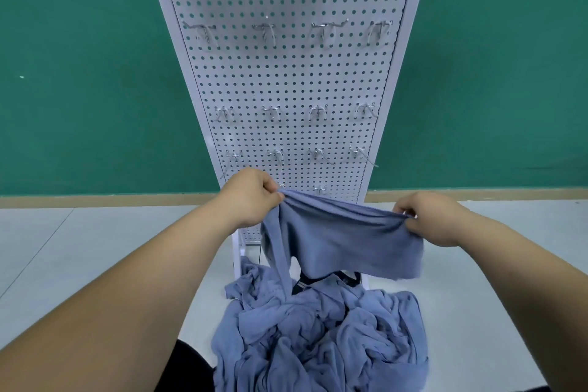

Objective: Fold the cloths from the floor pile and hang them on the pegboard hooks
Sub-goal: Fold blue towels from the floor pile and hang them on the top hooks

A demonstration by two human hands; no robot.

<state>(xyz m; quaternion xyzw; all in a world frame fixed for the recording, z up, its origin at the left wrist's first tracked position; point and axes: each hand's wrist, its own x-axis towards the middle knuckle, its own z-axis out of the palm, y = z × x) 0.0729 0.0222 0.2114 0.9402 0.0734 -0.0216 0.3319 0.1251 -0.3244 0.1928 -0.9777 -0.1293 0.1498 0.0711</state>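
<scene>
Heaped blue-grey cloth pile (318, 344) lies below the fingers (274, 191); left hand (251, 197) and right hand (429, 221) pinch the top edge of one soft blue cloth (343, 239), spreading it. Next, probably: fold corners together.

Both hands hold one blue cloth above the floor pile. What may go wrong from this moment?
1. A long end of the cloth hangs below the left hand into the pile; lifting may drag other cloths along.
2. The left hand and right hand pinch only the top edge, which sags unevenly, so the fold may turn out crooked.
3. The lowest hooks appear close behind the cloth and might snag it.
</scene>
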